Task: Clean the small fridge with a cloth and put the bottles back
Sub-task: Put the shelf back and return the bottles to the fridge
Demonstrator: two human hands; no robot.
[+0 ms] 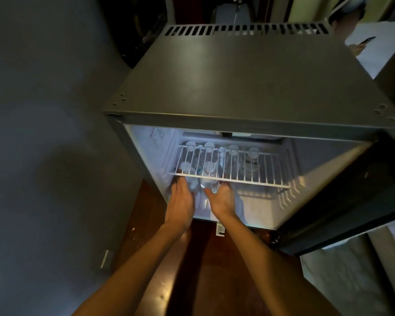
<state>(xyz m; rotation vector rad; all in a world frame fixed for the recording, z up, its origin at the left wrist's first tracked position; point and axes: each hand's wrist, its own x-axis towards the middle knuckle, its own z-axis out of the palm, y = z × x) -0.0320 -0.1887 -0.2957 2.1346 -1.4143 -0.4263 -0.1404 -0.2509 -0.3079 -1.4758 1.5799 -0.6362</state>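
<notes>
1. Right hand (221, 200): reached in under the front of the shelf, thumb laid against a clear bottle (206, 184) and fingers curled round its far side; it grips it.
2. Left hand (181, 201): alongside, back uppermost, fingers running forward beside the same cluster of bottles. Fingertips are hidden, so I cannot tell whether it grips anything.
3. Clear bottle: upright, low at the front left of the compartment, between the two hands; blurred, label unreadable.
4. Standing bottles (233, 148): white-capped, seen through the shelf wires; four across the back, two more nearer the front left.
5. Wire shelf (249, 165): white, seated level across the interior, bare on top.
6. Small fridge (237, 76): dark casing with a vented rear edge; inner walls pale and lit, no obvious marks visible from here. Door (351, 190) swung open to the right.
7. Progress, as a judgement: no cloth is in sight, so wiping looks finished; restocking is well on, with this front bottle to be settled. Any bottles left outside are not visible.
</notes>
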